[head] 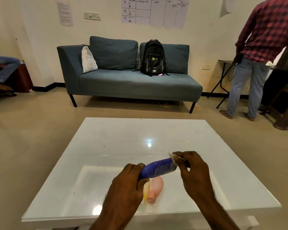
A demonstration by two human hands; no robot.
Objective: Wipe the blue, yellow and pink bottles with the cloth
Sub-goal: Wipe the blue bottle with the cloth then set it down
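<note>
My left hand [129,181] grips the cap end of the blue bottle [158,169], holding it sideways above the white table [106,146]. My right hand [192,170] pinches a small white cloth [172,158] against the bottle's other end. The pink bottle [155,188] lies on the table just below the blue one. Beside it on the left lies the yellow bottle [146,190], mostly hidden behind my left hand.
A blue sofa [131,83] with a black backpack [153,58] stands beyond the table. A person in a checked shirt [259,55] stands at the right by a folding table. Another person's legs [2,68] show at far left.
</note>
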